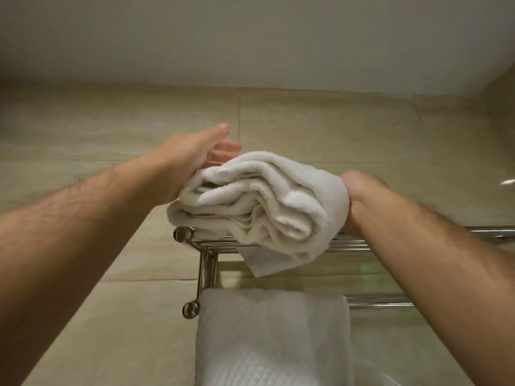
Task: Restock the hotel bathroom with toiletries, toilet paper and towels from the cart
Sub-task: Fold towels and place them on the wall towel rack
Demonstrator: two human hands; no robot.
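Against beige tile (348,129), folded towel (259,201) is held lengthwise on chrome rack (351,242) between flat-fingered left hand (189,154) and right hand (359,190), grip hidden.

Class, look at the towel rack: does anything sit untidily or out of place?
Yes. The folded white towel on the chrome rack's top shelf is bunched, its layers splayed, and one corner droops below the shelf's front edge.

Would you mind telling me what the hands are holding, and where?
The folded towel, by its ends: left hand presses flat on one, right hand meets the other, fingers hidden.
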